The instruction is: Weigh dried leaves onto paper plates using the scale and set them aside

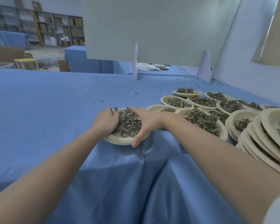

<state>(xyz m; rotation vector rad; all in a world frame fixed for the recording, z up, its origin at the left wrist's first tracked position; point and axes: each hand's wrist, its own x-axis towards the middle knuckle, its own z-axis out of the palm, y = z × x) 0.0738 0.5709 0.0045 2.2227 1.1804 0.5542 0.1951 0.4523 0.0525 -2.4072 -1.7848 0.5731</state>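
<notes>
- the fingers (109,110) of the left hand (105,121) are curled over the left rim of a round beige paper plate (120,139), gripping it beside the heap of dried green leaves (128,122) it carries.
- the plate is set on the blue cloth-covered table (39,102), in front of the person.
- the right hand (145,123) is laid along the plate's right edge, fingers straight, thumb on the near rim.
- further right, more leaf-filled paper plates (202,102) are spread out, and a stack of plates (265,143) stands nearest.
</notes>
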